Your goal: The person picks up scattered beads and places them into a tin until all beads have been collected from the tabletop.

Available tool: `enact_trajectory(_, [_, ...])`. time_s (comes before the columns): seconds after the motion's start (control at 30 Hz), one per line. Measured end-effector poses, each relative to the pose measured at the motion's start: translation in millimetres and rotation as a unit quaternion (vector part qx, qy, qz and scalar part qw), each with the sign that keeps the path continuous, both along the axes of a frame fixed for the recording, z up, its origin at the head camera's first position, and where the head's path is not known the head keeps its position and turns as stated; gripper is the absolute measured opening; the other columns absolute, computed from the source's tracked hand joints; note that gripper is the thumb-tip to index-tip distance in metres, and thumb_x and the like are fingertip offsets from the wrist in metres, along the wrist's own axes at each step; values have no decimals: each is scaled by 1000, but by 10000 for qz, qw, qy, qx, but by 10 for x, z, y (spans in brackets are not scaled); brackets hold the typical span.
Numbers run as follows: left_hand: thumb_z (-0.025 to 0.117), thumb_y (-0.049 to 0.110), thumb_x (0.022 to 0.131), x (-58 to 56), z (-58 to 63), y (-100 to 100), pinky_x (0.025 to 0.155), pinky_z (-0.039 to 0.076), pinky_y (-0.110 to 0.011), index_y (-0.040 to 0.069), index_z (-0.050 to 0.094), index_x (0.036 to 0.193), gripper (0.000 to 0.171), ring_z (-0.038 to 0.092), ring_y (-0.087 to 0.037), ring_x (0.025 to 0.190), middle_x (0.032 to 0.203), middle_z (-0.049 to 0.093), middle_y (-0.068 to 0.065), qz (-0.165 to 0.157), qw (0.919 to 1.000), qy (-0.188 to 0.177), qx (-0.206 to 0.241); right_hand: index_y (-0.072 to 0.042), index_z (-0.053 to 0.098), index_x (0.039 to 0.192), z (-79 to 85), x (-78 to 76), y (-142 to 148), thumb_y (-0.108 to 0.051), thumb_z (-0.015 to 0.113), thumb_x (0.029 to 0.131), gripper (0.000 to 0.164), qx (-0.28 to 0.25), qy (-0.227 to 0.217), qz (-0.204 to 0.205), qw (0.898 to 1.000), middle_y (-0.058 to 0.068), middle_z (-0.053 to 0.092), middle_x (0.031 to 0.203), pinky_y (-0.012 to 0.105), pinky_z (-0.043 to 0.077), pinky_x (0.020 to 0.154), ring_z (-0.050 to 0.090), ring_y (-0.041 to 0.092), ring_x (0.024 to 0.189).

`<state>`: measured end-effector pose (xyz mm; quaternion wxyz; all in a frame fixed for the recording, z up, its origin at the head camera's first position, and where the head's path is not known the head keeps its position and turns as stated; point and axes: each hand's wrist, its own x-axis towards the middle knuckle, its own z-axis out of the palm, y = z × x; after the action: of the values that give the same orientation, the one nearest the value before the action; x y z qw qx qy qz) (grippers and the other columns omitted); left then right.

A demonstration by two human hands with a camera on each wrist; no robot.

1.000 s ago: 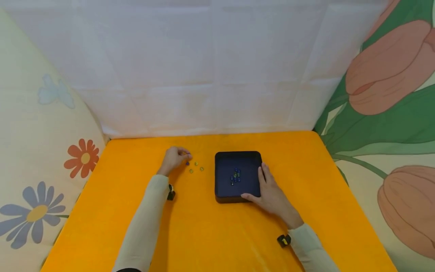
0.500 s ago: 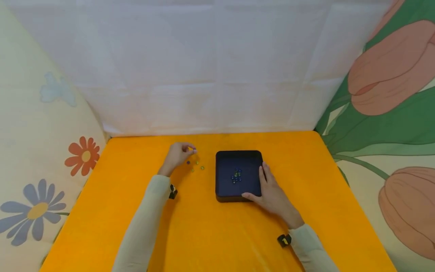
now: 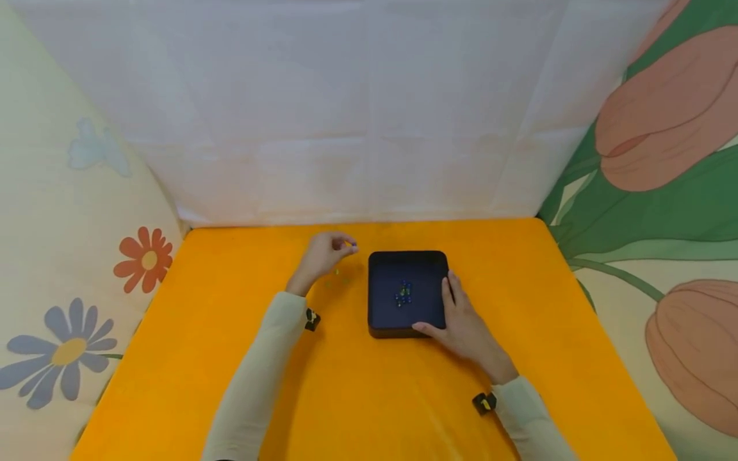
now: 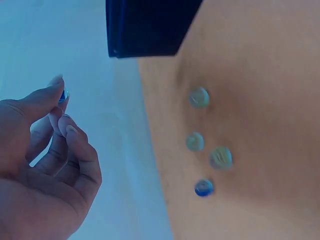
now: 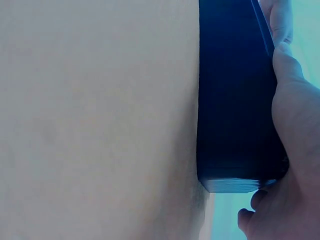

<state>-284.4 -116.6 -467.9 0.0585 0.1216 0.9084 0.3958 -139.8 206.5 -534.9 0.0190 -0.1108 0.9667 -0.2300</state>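
My left hand (image 3: 323, 255) is raised above the table to the left of the tray, pinching a small blue marble (image 4: 63, 96) between thumb and fingertips. Below it on the table lie a second blue marble (image 4: 204, 187), hidden in the head view, and several clear yellowish-green marbles (image 4: 199, 97). A dark square tray (image 3: 380, 269) holds a cluster of several blue and greenish marbles (image 3: 403, 293) around its middle. Gripping the tray's near right corner is my right hand (image 3: 464, 326), thumb over the front rim and fingers along the right side.
An orange cloth (image 3: 357, 397) covers the table. Behind it hangs a white sheet (image 3: 369, 128). Printed flower cloths stand at the left (image 3: 69, 256) and right (image 3: 651, 243) sides. Both wrists wear small black devices (image 3: 312, 319).
My left hand has risen from beside the loose marbles with a blue marble in its pinch and moved right, toward the tray. The right hand has stayed on the tray.
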Motion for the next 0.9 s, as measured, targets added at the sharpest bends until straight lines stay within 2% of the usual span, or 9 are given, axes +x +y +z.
enact_trajectory(0.17, [70,32,103,14,58,173,64,48,-32,13,76,122,27,56,-22,69,103,74,-21,-148,9999,-8,49,2,9,167,16,-15,-3,-77,64,88,125,11,-11,7,10000,22,-5,177,59,42,118,18,46,162])
enact_trajectory(0.43, [71,32,102,44,142,407,65,47,-33,12,77,123,29,56,-22,75,93,71,-8,-276,9996,22,60,1,8,167,-11,-30,6,-77,64,89,125,40,-46,-6,10000,21,-6,177,58,40,120,18,45,162])
enact_trajectory(0.67, [71,38,101,73,241,611,64,43,-30,15,77,122,31,53,-19,73,105,74,-16,-371,9990,-224,-65,1,7,167,-17,-29,8,-77,64,88,125,39,-37,20,10000,22,-5,177,60,40,119,18,46,161])
enact_trajectory(0.73, [72,37,101,82,265,669,63,42,-30,14,78,122,32,51,-19,71,103,74,-17,-395,9989,-243,-55,1,7,167,-25,-35,9,-77,65,88,125,43,-26,18,10000,22,-5,177,60,41,119,18,47,161])
enact_trajectory(0.9, [72,37,100,97,270,800,63,42,-30,16,78,118,29,51,-18,70,94,70,-12,-478,9987,-176,9,2,7,167,-21,-31,11,-76,66,89,125,44,-28,17,10000,23,-5,177,60,42,118,19,47,161])
